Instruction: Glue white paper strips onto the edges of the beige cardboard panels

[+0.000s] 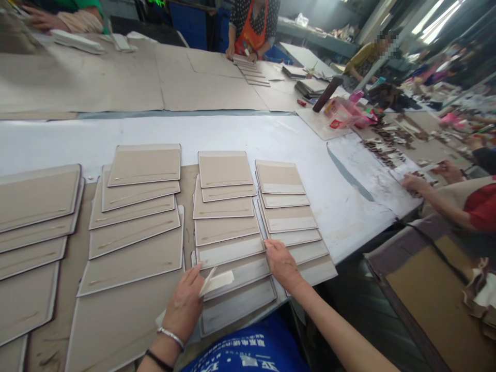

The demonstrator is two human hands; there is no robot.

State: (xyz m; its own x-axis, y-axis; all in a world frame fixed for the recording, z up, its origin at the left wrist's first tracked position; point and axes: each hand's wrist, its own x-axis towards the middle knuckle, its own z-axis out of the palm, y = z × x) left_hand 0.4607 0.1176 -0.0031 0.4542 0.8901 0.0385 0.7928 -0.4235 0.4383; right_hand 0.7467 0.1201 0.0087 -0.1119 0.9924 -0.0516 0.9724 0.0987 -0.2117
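Note:
In my left hand (186, 297) are a few loose white paper strips (221, 281), held between closed fingers. The tips of that hand touch the left end of a white strip (232, 251) lying along the lower edge of a beige panel. My right hand (282, 264) has its fingers pressed together at the strip's right end, by the panel's edge. Nearer my body, the overlapping front panels (239, 306) of this column carry white strips too. Farther panels (225, 169) in it show a thin brownish line near their lower edges.
More overlapping panels (147, 163) stand in columns to the left, and another strip-bearing column (281, 175) is at right. Across the table (116, 77) a person in an orange apron (251, 36) handles panels. A pink basket (344, 113) sits at back right, near another person's hands (416, 182).

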